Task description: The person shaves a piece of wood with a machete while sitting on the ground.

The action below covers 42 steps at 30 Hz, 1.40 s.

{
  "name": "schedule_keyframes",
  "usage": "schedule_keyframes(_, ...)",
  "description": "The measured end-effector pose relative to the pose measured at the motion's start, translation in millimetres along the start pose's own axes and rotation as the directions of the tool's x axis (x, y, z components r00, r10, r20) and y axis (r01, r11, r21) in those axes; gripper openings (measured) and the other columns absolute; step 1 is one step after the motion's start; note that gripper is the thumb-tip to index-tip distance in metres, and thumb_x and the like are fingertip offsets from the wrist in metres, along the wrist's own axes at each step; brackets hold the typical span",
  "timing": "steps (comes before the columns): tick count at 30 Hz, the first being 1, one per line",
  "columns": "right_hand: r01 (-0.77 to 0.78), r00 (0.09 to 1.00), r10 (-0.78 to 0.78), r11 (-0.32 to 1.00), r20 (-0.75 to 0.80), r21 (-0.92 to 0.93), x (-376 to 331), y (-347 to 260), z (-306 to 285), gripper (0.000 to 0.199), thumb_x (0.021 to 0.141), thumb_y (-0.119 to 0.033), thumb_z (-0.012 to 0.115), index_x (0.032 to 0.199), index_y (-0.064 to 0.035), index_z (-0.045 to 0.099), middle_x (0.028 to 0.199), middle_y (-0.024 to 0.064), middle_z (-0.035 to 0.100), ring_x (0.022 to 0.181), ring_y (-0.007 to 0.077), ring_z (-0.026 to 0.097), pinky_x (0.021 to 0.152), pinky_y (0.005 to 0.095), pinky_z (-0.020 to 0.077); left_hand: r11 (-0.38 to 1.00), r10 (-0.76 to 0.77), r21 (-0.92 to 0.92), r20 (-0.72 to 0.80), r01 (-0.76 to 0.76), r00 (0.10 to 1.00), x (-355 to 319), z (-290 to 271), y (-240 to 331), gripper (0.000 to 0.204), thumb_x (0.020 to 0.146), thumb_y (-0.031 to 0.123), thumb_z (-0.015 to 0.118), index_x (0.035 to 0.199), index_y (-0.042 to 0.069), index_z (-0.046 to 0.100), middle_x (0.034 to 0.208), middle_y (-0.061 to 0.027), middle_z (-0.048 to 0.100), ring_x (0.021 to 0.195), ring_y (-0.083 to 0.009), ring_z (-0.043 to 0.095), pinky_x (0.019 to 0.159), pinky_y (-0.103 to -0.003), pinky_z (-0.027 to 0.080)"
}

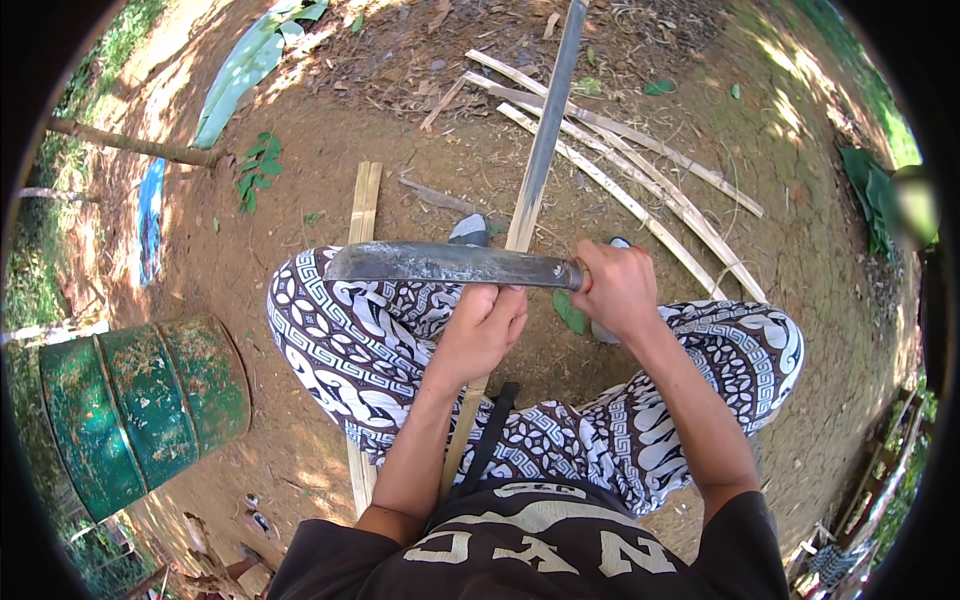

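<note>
Fingers (497,312) of your left hand (483,330) wrap the bamboo strip (535,175) — your right hand (617,290) clenches the machete (445,264) handle, blade lying flat across the strip.

Outdoor dirt yard (420,160), bamboo strips (640,170), rusty drum (140,400)

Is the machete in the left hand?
No, the right hand grips the machete handle, while the left hand holds the bamboo strip.
</note>
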State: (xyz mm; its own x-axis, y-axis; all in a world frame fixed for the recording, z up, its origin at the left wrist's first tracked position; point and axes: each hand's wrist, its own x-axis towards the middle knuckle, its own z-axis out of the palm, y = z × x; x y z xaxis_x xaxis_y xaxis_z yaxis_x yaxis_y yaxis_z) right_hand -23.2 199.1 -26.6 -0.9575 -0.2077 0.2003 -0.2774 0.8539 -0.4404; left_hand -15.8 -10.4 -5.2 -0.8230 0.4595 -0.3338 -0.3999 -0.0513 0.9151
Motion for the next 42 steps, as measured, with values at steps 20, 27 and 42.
schedule_keyframes(20,-0.437,0.883,0.452,0.89,-0.13,0.128,29.9,18.7,-34.1,0.011,0.078,-0.014,0.064,0.075,-0.0035,0.061,0.061,0.0189,0.061,0.059,0.038,0.062,0.06,0.0451,0.0505,0.912,-0.015,-0.405,0.125,0.065,0.992,-3.0,-1.6,14.5,0.027,0.108,0.024,0.039,0.114,0.0,0.05,0.069,0.003,0.037,0.042,-0.0017,0.027,0.034,-0.018,0.021)
schedule_keyframes(27,-0.109,0.989,0.11,0.994,-0.101,0.017,9.4,8.7,-14.9,0.014,0.066,-0.008,0.065,0.075,-0.0055,0.055,0.06,0.0141,0.056,0.055,0.037,0.058,0.054,0.0451,0.0464,0.965,-0.008,-0.261,0.026,0.015,1.0,-3.3,-0.2,8.4,0.027,0.108,0.028,0.04,0.111,0.003,0.05,0.067,0.0039,0.035,0.042,-0.0023,0.027,0.035,-0.019,0.022)
schedule_keyframes(42,0.001,0.984,-0.013,0.998,-0.175,-0.069,13.4,37.3,6.5,0.021,0.063,-0.01,0.071,0.07,-0.0064,0.052,0.059,0.012,0.056,0.058,0.0346,0.061,0.054,0.0426,0.0472,0.99,-0.079,-0.117,0.042,0.083,0.996,-8.9,8.9,3.2,0.025,0.109,0.033,0.038,0.109,0.009,0.046,0.068,0.0049,0.031,0.045,-0.0026,0.025,0.038,-0.02,0.021)
